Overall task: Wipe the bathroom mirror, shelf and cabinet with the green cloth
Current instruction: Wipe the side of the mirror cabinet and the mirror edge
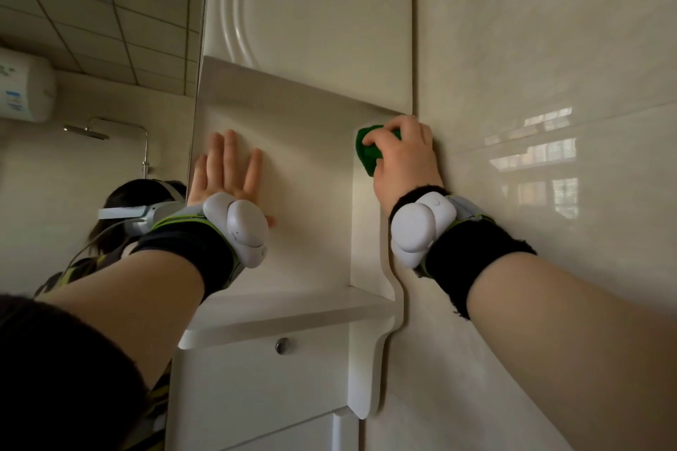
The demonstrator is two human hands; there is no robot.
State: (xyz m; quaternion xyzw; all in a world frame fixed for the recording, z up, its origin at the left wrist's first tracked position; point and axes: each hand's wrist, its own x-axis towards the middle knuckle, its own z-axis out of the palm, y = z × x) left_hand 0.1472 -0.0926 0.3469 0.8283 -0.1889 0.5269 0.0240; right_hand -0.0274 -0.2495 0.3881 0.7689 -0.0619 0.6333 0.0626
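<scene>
The green cloth is bunched against the upper right inner side panel of the white cabinet's open niche. My right hand grips it, fingers curled over the cloth, and hides most of it. My left hand lies flat with straight, spread fingers on the niche's back panel. The shelf runs below both hands. The cabinet door with its raised oval moulding is above the niche. The mirror fills the left side and reflects a person wearing a headset.
A drawer with a round metal knob sits under the shelf. A glossy tiled wall runs along the right, touching my right forearm. The mirror reflects a water heater and a shower head.
</scene>
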